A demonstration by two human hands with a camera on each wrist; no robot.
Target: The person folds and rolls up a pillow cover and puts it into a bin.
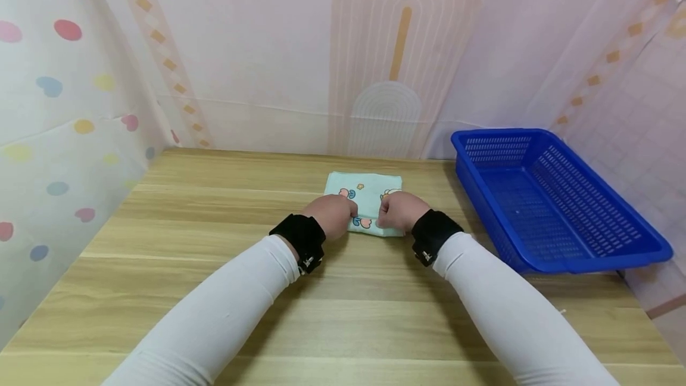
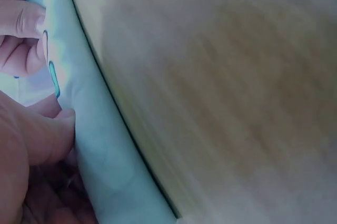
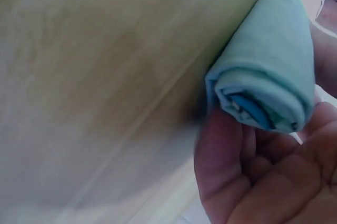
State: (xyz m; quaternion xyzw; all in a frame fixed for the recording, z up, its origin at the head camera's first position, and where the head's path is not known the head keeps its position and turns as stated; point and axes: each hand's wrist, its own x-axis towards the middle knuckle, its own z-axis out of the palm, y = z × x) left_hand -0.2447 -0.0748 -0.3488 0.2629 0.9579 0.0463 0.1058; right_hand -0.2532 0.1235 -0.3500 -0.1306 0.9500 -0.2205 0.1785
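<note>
A mint-green cloth with printed flowers lies on the table, its near edge rolled up into a thick tube. On the left part of that roll, my left hand grips with curled fingers; the left wrist view shows the thumb against the rolled cloth. My right hand holds the roll's right end. In the right wrist view the spiral layers of the rolled cloth show, with fingers curled beneath it. The far part of the cloth is still flat.
A blue plastic basket with slotted walls stands on the right side of the wooden table. Patterned curtains hang behind the table and at both sides. Each wrist wears a black band.
</note>
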